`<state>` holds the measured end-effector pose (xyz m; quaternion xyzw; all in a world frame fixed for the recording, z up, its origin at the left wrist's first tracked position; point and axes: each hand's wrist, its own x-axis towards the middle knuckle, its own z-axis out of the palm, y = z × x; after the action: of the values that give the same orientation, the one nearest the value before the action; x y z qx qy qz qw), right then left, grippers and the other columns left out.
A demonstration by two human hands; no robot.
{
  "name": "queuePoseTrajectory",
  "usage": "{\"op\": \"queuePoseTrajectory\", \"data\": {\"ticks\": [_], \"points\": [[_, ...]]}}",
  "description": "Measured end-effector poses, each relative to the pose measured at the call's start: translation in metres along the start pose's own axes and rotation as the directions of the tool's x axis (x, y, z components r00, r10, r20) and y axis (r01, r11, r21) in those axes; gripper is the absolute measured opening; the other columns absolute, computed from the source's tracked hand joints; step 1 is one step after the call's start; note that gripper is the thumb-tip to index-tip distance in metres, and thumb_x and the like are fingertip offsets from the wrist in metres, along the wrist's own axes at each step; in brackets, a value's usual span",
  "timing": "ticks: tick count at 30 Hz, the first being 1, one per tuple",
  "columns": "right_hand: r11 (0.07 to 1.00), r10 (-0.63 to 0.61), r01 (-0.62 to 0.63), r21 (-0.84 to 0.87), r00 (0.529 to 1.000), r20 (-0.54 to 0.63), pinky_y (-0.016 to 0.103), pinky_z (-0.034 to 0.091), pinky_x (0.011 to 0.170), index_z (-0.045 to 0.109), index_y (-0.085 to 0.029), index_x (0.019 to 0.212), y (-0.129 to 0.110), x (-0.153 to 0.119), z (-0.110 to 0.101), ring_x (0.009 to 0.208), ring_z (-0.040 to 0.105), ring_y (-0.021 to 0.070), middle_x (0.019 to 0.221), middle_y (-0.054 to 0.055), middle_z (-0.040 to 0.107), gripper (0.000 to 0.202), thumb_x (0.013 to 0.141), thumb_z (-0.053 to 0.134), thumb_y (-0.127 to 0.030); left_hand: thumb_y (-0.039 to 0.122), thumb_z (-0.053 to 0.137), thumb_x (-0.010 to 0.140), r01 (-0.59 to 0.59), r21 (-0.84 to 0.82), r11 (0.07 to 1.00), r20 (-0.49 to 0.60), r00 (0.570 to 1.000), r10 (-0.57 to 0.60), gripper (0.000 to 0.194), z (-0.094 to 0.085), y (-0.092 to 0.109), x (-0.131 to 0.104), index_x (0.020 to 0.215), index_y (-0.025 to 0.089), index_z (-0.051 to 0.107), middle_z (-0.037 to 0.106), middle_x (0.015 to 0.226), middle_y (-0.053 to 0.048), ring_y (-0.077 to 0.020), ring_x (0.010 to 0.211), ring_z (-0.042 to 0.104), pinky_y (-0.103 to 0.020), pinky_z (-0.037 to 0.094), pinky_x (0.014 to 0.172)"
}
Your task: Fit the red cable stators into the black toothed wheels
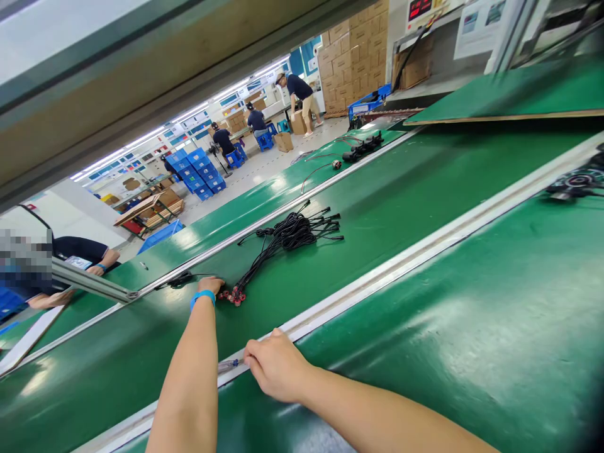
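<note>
My left hand (211,286), with a blue band at the wrist, reaches over the green conveyor belt. It is right beside the red ends (234,296) of a bundle of black cables (295,233). Its fingers are mostly hidden from me, so whether it grips a cable does not show. A smaller black cable coil (182,279) lies just beyond it by the far rail. My right hand (278,365) is closed and rests at the near white rail (349,299). A small bluish, partly clear object (229,365) pokes out beside its fingers; its kind is unclear.
Black parts with thin wires (363,148) lie on the far green surface. A green board (509,94) juts over the belt at right. A metal post (94,280) stands at left, near a co-worker's arm (106,258). A dark device (578,179) sits at the right edge.
</note>
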<state>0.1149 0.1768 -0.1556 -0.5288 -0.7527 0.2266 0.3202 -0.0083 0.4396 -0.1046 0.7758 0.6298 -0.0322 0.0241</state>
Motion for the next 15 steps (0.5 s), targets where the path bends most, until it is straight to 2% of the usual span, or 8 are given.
{"op": "queuePoseTrajectory", "data": {"ticks": [5,8,11,15], "points": [[1.000,-0.008,0.008,-0.013,1.000,-0.001,0.034,0.035,0.080,0.064,-0.022,0.099,0.001,0.001,0.001,0.079,0.069,0.0192,0.089,0.002,0.076,0.017,0.098,0.047,-0.025,0.037,0.062,0.100,-0.187,-0.129,0.974,0.035,0.981,0.193,0.030,0.011,0.041,0.006,0.121,0.016,0.065,0.066,0.122,-0.010,-0.0236,0.104,0.067,-0.044,0.057,0.091],[1.000,-0.012,0.012,-0.022,1.000,0.002,0.034,0.035,0.080,0.063,-0.022,0.099,0.003,0.001,0.002,0.077,0.068,0.0187,0.088,0.002,0.076,0.017,0.098,0.047,-0.025,0.039,0.061,0.101,-0.279,-0.130,0.952,0.047,0.957,0.287,0.030,0.010,0.060,0.005,0.121,0.017,0.065,0.065,0.125,-0.010,-0.0241,0.107,0.066,-0.045,0.056,0.094],[1.000,-0.011,0.011,-0.029,1.000,0.010,0.034,0.036,0.081,0.063,-0.022,0.098,0.002,0.001,0.000,0.077,0.068,0.0188,0.087,0.002,0.075,0.017,0.098,0.047,-0.027,0.039,0.063,0.099,-0.315,-0.066,0.947,0.056,0.946,0.318,0.034,0.009,0.071,-0.001,0.124,0.016,0.062,0.063,0.126,-0.011,-0.0264,0.111,0.064,-0.048,0.054,0.096],[0.999,-0.007,0.008,-0.039,1.000,0.026,0.035,0.037,0.081,0.063,-0.021,0.097,0.001,0.001,-0.003,0.078,0.069,0.0193,0.087,0.002,0.076,0.017,0.099,0.047,-0.027,0.039,0.064,0.098,-0.289,0.077,0.954,0.052,0.957,0.285,0.035,0.014,0.087,-0.011,0.123,0.015,0.062,0.063,0.126,-0.012,-0.0273,0.112,0.062,-0.050,0.052,0.098]]}}
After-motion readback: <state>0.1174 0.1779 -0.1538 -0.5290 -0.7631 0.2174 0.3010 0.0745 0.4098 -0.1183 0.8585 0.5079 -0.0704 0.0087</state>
